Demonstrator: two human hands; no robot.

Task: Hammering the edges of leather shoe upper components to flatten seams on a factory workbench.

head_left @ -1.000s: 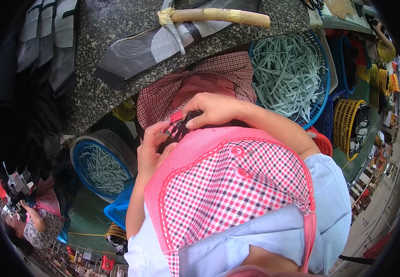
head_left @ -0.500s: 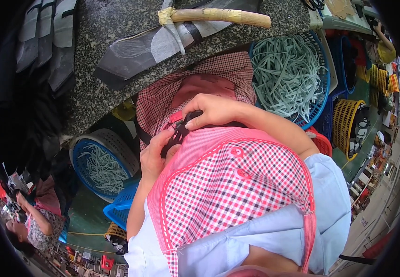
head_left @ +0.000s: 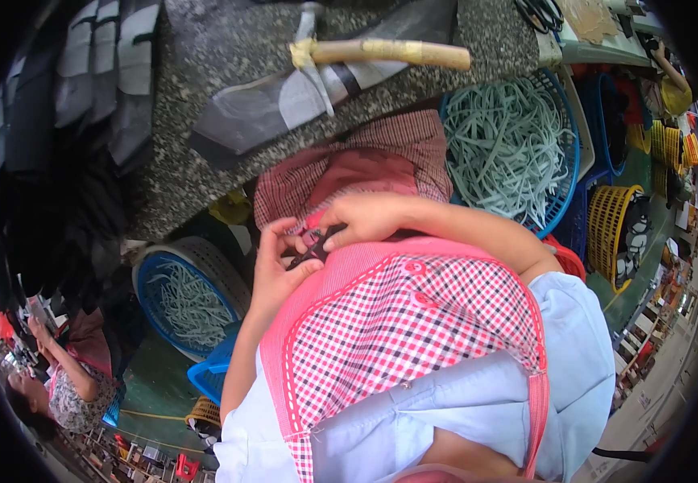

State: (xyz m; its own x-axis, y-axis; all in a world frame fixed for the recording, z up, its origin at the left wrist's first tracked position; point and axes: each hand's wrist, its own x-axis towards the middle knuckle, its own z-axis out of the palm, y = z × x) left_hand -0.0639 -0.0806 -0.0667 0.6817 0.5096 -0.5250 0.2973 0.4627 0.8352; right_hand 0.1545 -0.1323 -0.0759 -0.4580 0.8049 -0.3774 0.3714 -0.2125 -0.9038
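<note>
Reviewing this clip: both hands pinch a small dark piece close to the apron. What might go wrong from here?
1. The small dark piece is pinched only at the tips of the left hand and right hand; it may slip and drop out of sight onto the checked apron or the floor.
2. The hands work right against the body, low in the view, so the grip is partly hidden and hard to check.
3. The wooden-handled tool lies near the stone table edge; a bump might knock it off.
</note>
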